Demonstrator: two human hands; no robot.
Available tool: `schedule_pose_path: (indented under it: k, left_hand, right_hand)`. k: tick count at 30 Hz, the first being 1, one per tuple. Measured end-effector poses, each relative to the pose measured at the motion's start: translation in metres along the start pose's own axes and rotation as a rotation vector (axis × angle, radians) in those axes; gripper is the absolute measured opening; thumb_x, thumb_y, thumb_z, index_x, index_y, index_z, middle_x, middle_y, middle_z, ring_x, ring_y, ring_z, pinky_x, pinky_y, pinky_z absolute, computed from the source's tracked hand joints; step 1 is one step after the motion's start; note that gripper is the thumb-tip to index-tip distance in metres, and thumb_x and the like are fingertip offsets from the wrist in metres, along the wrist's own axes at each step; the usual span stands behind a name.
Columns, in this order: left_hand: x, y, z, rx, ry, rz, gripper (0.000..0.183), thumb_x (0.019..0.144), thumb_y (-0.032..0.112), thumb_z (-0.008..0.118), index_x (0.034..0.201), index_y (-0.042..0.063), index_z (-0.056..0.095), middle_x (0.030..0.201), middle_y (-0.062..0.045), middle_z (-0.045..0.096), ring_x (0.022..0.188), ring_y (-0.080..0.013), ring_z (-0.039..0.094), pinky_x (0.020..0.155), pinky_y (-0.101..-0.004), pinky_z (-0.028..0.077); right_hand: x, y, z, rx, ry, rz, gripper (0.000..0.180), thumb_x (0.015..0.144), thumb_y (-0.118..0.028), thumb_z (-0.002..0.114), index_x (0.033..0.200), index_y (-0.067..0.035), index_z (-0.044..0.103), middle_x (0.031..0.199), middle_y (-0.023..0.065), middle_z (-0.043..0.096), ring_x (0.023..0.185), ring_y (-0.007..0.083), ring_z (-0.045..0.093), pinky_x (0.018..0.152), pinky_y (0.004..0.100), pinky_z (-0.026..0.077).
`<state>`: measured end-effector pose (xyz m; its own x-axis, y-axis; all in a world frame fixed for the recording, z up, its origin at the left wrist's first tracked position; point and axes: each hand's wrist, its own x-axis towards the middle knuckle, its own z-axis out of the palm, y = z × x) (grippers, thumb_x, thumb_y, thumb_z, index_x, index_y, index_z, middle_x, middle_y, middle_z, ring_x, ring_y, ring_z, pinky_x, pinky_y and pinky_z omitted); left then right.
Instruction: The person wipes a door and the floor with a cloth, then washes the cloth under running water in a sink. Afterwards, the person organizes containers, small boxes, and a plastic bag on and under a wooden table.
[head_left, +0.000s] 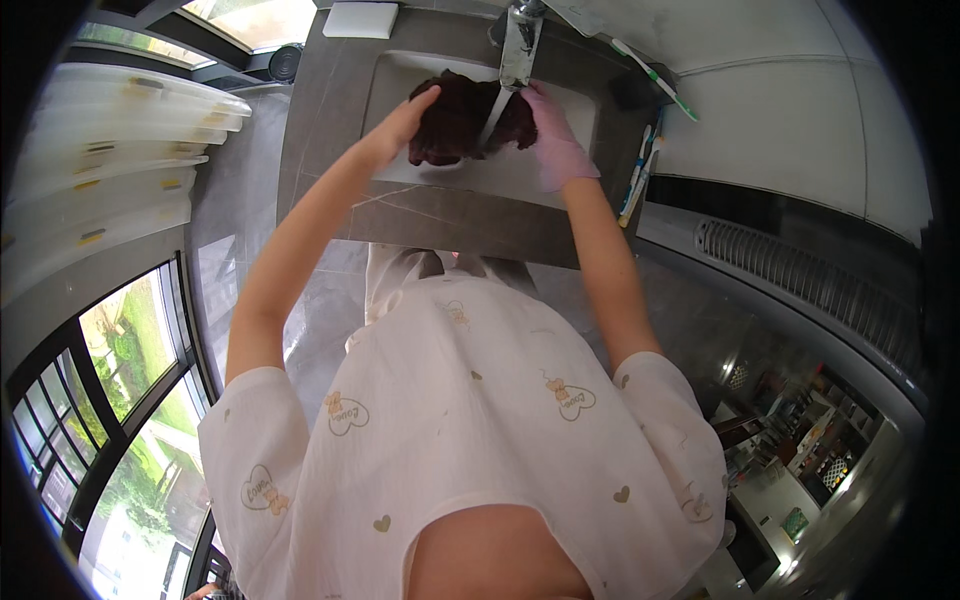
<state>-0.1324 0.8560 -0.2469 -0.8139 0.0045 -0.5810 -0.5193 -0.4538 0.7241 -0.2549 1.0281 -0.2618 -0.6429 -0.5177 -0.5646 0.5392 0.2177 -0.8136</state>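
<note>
A dark maroon cloth (457, 124) is bunched up in a white sink basin (390, 82). Water (493, 120) runs onto it from the metal faucet (521, 49). My bare left hand (401, 127) grips the cloth's left side, its thumb lying on top. On the other side my right hand (556, 142), in a pink glove, holds the cloth's right edge. The fingers of both hands are partly hidden behind or under the cloth.
A dark grey stone counter (450, 217) surrounds the basin. Toothbrushes (637, 176) lie at its right edge, with a green-and-white one (660, 81) higher up. A white rectangular object (360, 20) rests at the back left. Windows (127, 345) and a pale curtain (112, 150) are at left.
</note>
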Motion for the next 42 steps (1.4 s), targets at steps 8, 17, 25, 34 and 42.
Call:
schedule_pose_path:
  k: [8,17,25,34,42]
  left_hand:
    - [-0.013,0.022,0.018,-0.168,-0.136,-0.295,0.048,0.081,0.038,0.034,0.115,0.004,0.034,0.109,-0.009,0.045,0.099,-0.0173,0.045,0.083,-0.0323,0.036]
    - [0.021,-0.013,0.062,-0.221,-0.047,-0.152,0.039,0.082,0.034,0.033,0.107,0.005,0.041,0.105,-0.008,0.047,0.095,-0.0209,0.045,0.082,-0.0322,0.035]
    - [0.016,-0.006,0.051,-0.089,0.008,-0.129,0.042,0.078,0.038,0.041,0.103,0.005,0.044,0.098,-0.007,0.050,0.088,-0.0152,0.046,0.075,-0.0274,0.036]
    - [0.009,0.026,0.053,1.078,-0.333,0.067,0.041,0.075,0.026,0.041,0.110,0.006,0.040,0.097,-0.016,0.051,0.088,-0.0269,0.049,0.076,-0.0324,0.036]
    - [0.037,-0.029,0.022,0.960,-0.158,0.437,0.030,0.076,0.013,0.041,0.106,0.009,0.046,0.092,-0.012,0.054,0.082,-0.0215,0.051,0.072,-0.0296,0.038]
  right_hand:
    - [-0.029,-0.005,0.008,0.189,0.021,-0.085,0.028,0.077,-0.034,0.044,0.094,-0.012,0.047,0.077,-0.0003,0.050,0.068,0.0121,0.048,0.054,0.0260,0.040]
    - [-0.009,0.035,0.063,0.480,0.190,-0.142,0.022,0.076,-0.026,0.044,0.076,-0.006,0.051,0.069,0.0025,0.050,0.064,0.0129,0.047,0.056,0.0271,0.038]
    - [0.007,0.034,0.030,0.297,0.262,-0.063,0.016,0.068,-0.017,0.046,0.060,-0.004,0.050,0.056,0.0043,0.046,0.047,0.0137,0.041,0.045,0.0275,0.035]
    - [-0.025,0.008,-0.007,-0.310,-0.504,-0.048,0.045,0.063,-0.016,0.062,0.104,-0.005,0.046,0.089,0.0053,0.053,0.076,0.0155,0.053,0.067,0.0264,0.041]
    - [-0.056,-0.029,-0.027,-1.150,0.057,-0.402,0.025,0.065,-0.018,0.060,0.084,-0.004,0.053,0.091,0.0121,0.051,0.075,0.0263,0.052,0.065,0.0307,0.041]
